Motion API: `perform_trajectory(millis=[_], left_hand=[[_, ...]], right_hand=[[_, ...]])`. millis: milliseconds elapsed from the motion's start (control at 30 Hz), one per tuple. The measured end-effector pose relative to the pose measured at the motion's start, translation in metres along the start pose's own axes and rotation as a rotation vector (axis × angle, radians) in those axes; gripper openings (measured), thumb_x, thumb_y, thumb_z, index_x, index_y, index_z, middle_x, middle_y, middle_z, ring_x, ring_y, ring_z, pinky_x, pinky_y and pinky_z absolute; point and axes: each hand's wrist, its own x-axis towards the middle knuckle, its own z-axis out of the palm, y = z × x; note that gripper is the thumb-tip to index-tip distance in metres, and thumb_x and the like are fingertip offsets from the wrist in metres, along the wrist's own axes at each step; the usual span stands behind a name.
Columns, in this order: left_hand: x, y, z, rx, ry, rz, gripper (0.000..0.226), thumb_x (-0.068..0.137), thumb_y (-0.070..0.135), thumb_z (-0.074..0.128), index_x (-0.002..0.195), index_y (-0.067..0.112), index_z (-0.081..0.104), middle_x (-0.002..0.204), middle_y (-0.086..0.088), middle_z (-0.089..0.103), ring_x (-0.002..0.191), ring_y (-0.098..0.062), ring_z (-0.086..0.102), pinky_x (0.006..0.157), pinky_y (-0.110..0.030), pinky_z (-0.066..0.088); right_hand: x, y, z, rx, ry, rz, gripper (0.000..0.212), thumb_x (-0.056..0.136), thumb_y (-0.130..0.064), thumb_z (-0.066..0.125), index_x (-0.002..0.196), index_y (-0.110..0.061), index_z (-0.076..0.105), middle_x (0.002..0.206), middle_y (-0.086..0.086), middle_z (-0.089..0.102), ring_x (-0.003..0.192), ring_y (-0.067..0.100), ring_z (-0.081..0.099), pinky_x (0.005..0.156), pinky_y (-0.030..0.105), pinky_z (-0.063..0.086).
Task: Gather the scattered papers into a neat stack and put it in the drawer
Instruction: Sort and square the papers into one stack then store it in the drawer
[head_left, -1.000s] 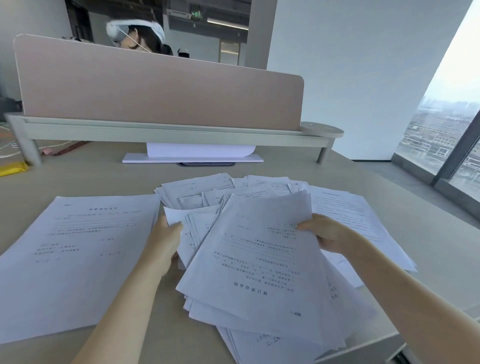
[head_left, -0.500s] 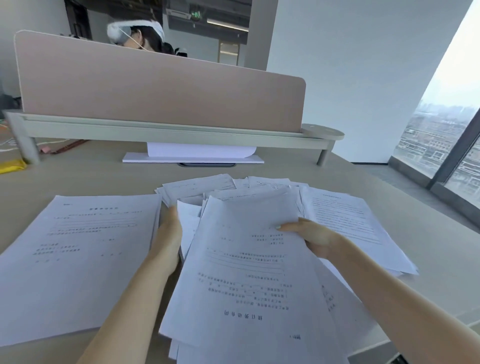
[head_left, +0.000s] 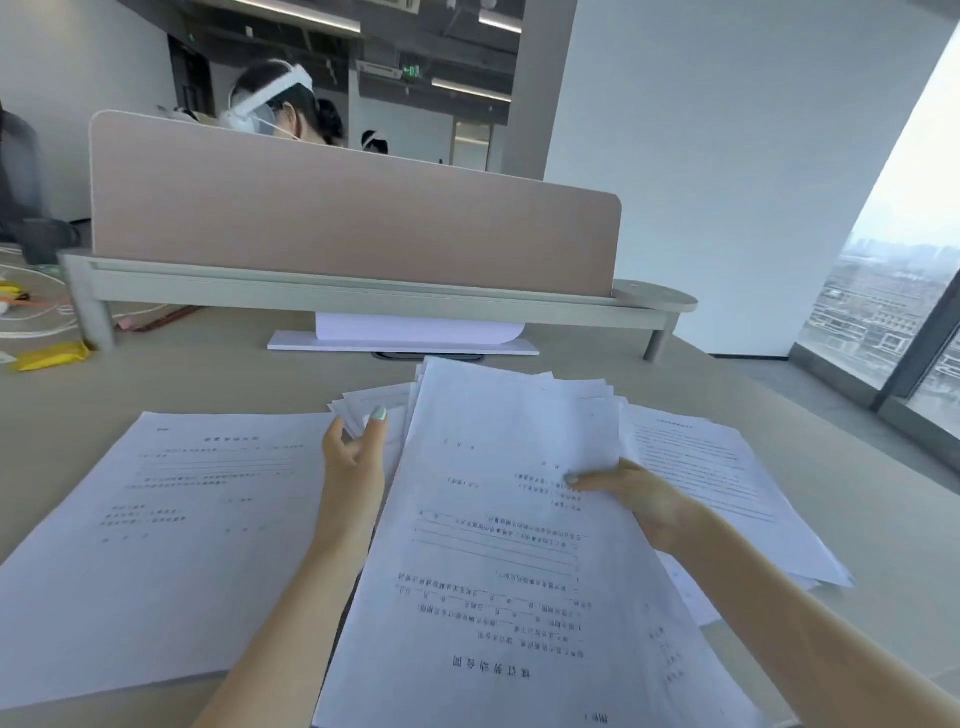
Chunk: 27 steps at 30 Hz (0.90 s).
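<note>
Head view. The right hand pinched the right edge of the gathered bundle of papers, thumb lying on the top sheet with fingers underneath. The bundle was tilted, its far end raised off the desk and its printed title nearest the camera, reading upside down.

Compared with half a second before, the bundle was lifted higher and drawn closer to the camera; its far edge now reached up near the white stand under the partition. The sheets also lay more squarely on one another than a second ago, when they fanned out to the lower right.

The left hand stood at the left edge of the bundle, fingers straight and apart, gripping nothing; whether it touched the sheets could not be told. Earlier it was pressed flat against the side of the pile.

A separate stack of printed pages lay flat on the desk to the left, in the same place as before. More loose sheets lay to the right, partly under the right forearm.

Behind the pink partition screen a person wearing a white headset was more visible than before, the camera having tilted upward. A yellow packet lay at the far left of the desk.
</note>
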Motion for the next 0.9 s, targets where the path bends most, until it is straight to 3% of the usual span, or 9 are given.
perform_trajectory(millis=[33,100,167,267,367,467,567,700,900], left_hand=[[-0.001,0.001,0.001,-0.023,-0.056,-0.02,0.06,0.088,0.055,0.045,0.139,0.026,0.032,0.108,0.018,0.048,0.096,-0.005,0.049,0.084,-0.028,0.034],[-0.005,-0.001,0.008,0.041,-0.238,-0.037,0.064,0.078,0.065,0.053,0.129,0.028,0.042,0.116,0.022,0.05,0.112,-0.006,0.048,0.09,-0.026,0.035],[-0.013,0.003,0.016,0.136,-0.314,-0.015,0.037,0.087,0.054,0.05,0.117,0.035,0.043,0.106,0.029,0.048,0.119,-0.008,0.042,0.093,-0.026,0.031],[-0.018,0.043,0.025,0.17,-0.251,0.196,0.012,0.093,0.042,0.046,0.102,0.035,0.047,0.094,0.03,0.05,0.099,0.001,0.049,0.075,-0.014,0.037],[-0.017,0.112,0.031,0.122,-0.176,0.457,0.008,0.093,0.035,0.049,0.087,0.037,0.046,0.087,0.026,0.053,0.07,0.025,0.049,0.056,0.003,0.035],[-0.015,0.156,0.034,0.118,-0.154,0.651,0.008,0.093,0.033,0.051,0.098,0.03,0.044,0.09,0.025,0.051,0.074,0.027,0.049,0.055,0.006,0.034],[-0.019,0.162,0.03,0.104,-0.104,0.693,0.023,0.092,0.036,0.051,0.106,0.022,0.04,0.092,0.015,0.047,0.082,0.001,0.05,0.056,0.004,0.035],[-0.017,0.114,0.021,0.111,-0.125,0.617,0.027,0.09,0.034,0.053,0.112,0.036,0.038,0.103,0.031,0.049,0.091,0.018,0.051,0.074,-0.004,0.039],[-0.019,0.092,0.016,0.092,-0.128,0.51,0.025,0.094,0.033,0.049,0.118,0.036,0.045,0.103,0.034,0.053,0.091,0.021,0.049,0.07,0.001,0.039]], right_hand=[[-0.005,-0.004,-0.003,0.035,0.023,-0.048,0.033,0.07,-0.005,0.068,0.103,-0.003,0.067,0.089,0.013,0.074,0.076,0.026,0.072,0.067,0.035,0.059],[-0.017,-0.017,-0.007,0.081,0.068,-0.127,0.025,0.076,-0.001,0.067,0.1,-0.003,0.067,0.086,0.012,0.073,0.071,0.024,0.071,0.065,0.034,0.059],[-0.025,-0.034,-0.006,0.082,0.119,-0.212,0.03,0.072,-0.006,0.069,0.101,-0.005,0.067,0.092,0.013,0.072,0.075,0.025,0.071,0.068,0.035,0.059],[-0.037,-0.075,0.003,0.083,0.214,-0.36,0.034,0.071,-0.014,0.072,0.104,-0.009,0.068,0.097,0.011,0.074,0.08,0.025,0.071,0.072,0.035,0.058],[-0.051,-0.127,0.016,0.224,0.272,-0.542,0.012,0.084,-0.012,0.064,0.096,-0.013,0.067,0.075,-0.001,0.076,0.065,0.016,0.072,0.058,0.028,0.058],[-0.063,-0.165,0.026,0.297,0.284,-0.698,0.007,0.084,-0.016,0.065,0.091,-0.016,0.067,0.074,-0.004,0.076,0.066,0.013,0.072,0.059,0.026,0.058],[-0.061,-0.164,0.029,0.215,0.242,-0.724,0.008,0.086,-0.02,0.063,0.093,-0.019,0.067,0.077,-0.01,0.076,0.072,0.009,0.072,0.064,0.024,0.057],[-0.047,-0.119,0.026,0.112,0.155,-0.614,0.014,0.089,-0.019,0.058,0.101,-0.02,0.066,0.089,-0.01,0.076,0.082,0.008,0.072,0.068,0.023,0.057],[-0.037,-0.093,0.034,0.073,0.24,-0.539,0.018,0.082,-0.019,0.068,0.099,-0.012,0.07,0.103,0.005,0.074,0.095,0.023,0.07,0.082,0.035,0.055]])
